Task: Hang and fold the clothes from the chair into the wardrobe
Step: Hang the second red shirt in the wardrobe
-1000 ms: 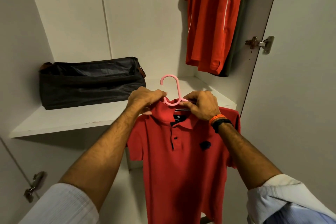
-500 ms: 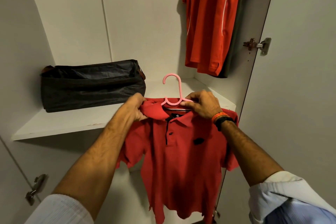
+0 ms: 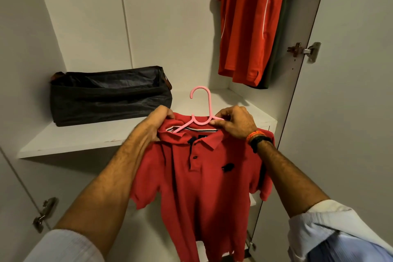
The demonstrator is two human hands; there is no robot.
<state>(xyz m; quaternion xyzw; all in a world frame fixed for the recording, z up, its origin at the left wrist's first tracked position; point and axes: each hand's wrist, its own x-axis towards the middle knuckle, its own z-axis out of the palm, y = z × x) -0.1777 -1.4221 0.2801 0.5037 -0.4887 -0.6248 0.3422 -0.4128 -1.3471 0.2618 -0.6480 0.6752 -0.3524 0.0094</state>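
White wardrobe interior (image 3: 165,27), orange-red shirts (image 3: 244,27) already hung at right; red polo (image 3: 204,176) half-threaded on pink hanger (image 3: 201,110), left hand (image 3: 158,121) pinching collar, right hand (image 3: 236,121) gripping hanger arm, hanging on the rail not yet done.

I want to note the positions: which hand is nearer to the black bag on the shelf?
Left. The left hand grips the red polo shirt collar just in front of the black bag; the right hand holds the pink hanger, farther right.
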